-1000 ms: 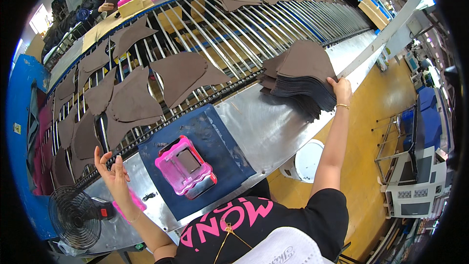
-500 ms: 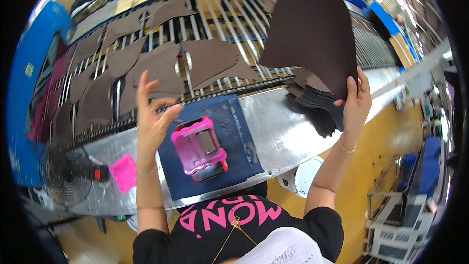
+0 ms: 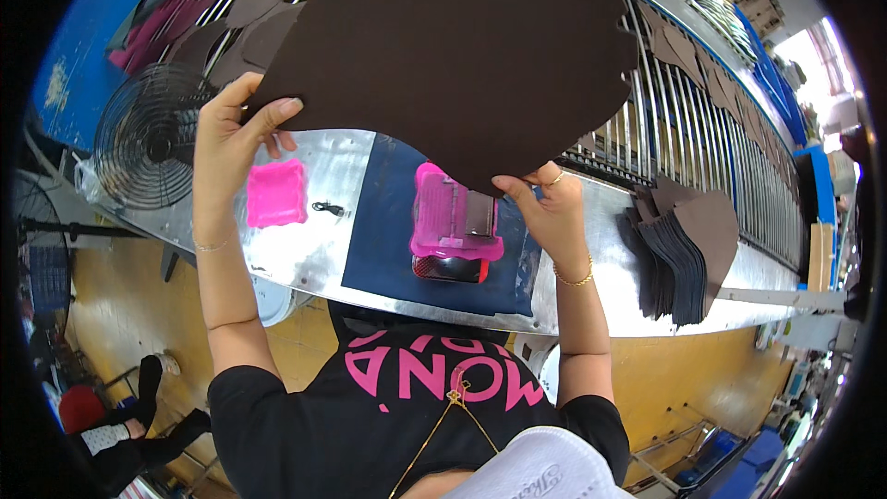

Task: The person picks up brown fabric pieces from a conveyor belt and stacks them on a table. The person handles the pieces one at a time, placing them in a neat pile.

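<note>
We pinch the brown scalloped-edge panel (image 3: pixel 453 46) by its near edge, left hand (image 3: pixel 229 134) and right hand (image 3: pixel 556 212) both, bulk lying beyond the grips.

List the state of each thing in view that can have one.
Brown piece: raised, spread out
Left hand: pinching its left end
Right hand: pinching its lower edge
Stack of brown pieces: piled, untrimmed by hands
Pink container: open on top
Blue mat: laid out
Black cable: bunched
Fan: spinning or still, cannot tell
</note>
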`<state>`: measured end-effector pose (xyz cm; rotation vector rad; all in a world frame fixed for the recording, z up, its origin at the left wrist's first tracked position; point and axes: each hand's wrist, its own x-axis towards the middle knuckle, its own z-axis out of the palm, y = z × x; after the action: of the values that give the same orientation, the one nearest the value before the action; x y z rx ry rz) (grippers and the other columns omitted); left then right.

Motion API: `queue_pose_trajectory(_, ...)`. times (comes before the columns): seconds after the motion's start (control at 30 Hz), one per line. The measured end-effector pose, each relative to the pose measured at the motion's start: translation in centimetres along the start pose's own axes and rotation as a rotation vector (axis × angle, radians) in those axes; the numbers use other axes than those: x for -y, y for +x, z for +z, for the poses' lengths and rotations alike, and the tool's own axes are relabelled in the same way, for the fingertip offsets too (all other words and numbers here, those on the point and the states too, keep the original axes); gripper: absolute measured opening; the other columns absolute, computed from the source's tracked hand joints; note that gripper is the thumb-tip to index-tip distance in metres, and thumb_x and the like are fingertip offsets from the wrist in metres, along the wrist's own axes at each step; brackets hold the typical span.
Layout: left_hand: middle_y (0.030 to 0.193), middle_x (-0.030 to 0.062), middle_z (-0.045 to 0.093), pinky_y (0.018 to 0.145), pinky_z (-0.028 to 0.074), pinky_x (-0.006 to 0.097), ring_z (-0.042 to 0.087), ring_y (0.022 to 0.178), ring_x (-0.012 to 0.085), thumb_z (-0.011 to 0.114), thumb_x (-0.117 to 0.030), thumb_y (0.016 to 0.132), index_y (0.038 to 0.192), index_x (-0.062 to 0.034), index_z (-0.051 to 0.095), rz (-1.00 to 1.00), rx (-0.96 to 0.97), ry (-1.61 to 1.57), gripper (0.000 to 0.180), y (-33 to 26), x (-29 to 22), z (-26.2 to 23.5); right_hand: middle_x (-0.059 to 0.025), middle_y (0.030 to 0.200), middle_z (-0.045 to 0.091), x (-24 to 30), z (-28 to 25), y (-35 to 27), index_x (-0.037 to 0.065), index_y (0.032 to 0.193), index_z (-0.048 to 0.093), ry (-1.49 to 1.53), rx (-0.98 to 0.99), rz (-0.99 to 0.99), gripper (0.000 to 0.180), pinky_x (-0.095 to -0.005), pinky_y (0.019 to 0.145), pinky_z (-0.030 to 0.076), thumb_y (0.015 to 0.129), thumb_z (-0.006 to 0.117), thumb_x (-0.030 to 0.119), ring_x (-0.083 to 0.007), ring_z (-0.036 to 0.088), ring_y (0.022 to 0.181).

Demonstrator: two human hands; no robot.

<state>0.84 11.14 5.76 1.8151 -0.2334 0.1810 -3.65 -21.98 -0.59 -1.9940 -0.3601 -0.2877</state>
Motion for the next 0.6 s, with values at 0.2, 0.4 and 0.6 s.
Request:
queue_pose_trajectory(0.2,0.072,-0.0009,0.062,0.047,0.042,0.018,0.057,0.057,0.0042,0.067,-0.007,0.086,0.09,-0.001,0.064,-0.089,-0.046,0.084,0.008,-2.4,1.0,-2.3,-0.0128,0.062,0.056,-1.2,1.1,-0.4,0.002,0.077,0.063,-0.17,0.065,-0.185,0.015,-0.0346,0.051,0.043,0.074,0.075,0.009,-0.0286,0.055,0.055)
queue_pose_trajectory(0.4,0.074,0.0008,0.057,0.049,0.042,0.02,0.055,0.055,0.0049,0.064,-0.002,0.086,0.089,0.0051,0.061,-0.042,0.186,0.197,0.008,-3.8,3.1,-0.4,-0.01,0.064,0.056,-1.9,-2.5,-2.5,0.005,0.081,0.067,-0.309,0.085,-0.245,0.013,-0.0363,0.057,0.045,0.07,0.074,0.003,-0.0278,0.056,0.06)
queue_pose_trajectory(0.6,0.077,0.0094,0.06,0.049,0.049,0.026,0.064,0.053,0.0161,0.063,-0.003,0.084,0.091,0.0018,0.066,-0.079,0.471,0.205,0.009,-3.3,2.6,7.0,-0.0099,0.082,0.069,-5.3,-6.7,-8.8,0.003,0.088,0.071,-0.301,-0.019,0.118,0.015,-0.0306,0.067,0.048,0.073,0.074,0.003,-0.0225,0.063,0.071)
